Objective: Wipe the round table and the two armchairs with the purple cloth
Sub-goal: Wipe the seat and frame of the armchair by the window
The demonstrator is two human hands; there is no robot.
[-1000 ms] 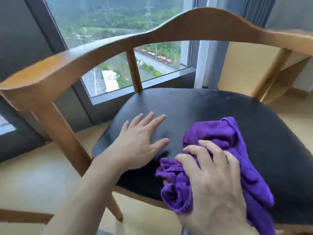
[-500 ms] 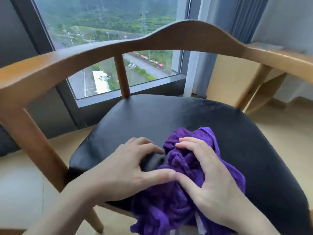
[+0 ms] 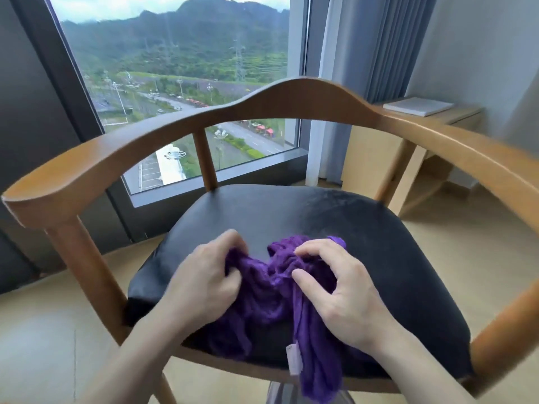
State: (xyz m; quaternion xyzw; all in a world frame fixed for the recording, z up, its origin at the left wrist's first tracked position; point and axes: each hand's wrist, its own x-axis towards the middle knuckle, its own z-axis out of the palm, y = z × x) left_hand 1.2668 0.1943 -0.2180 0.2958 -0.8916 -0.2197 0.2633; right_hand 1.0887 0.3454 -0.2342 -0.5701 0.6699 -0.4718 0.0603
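— Bunching up in the lower middle of the frame, that's the purple cloth (image 3: 269,293), isn't it?

— Yes. It lies crumpled on the black seat (image 3: 291,217) of the armchair (image 3: 306,94), and one end trails over the seat's front edge toward the bottom of the frame. A small pale label (image 3: 294,357) shows on that hanging part.

— And who has hold of it?

— Both hands. The left hand (image 3: 204,281), left of centre, has its fingers curled into the fabric, gripping a fold. The right hand (image 3: 344,295), just right of centre, is clawed over the other side, thumb and fingertips pressing down and pinching the cloth against the seat.

— Are the hands touching?

— No, they sit close with a ridge of purple between them.

— What about the chair itself?

— Its curved wooden rail sweeps from the left edge up across the middle and down to the right edge. One upright spindle (image 3: 205,158) shows behind the seat.

— Anything else in the room?

— A big window (image 3: 180,68) fills the upper left, with green hills and a road beyond. A blue-grey curtain (image 3: 367,48) hangs at upper centre-right. At the right, behind the armrest, stands a pale wooden desk (image 3: 376,158) with a flat white book (image 3: 418,106) on top. The floor (image 3: 38,330) is pale.
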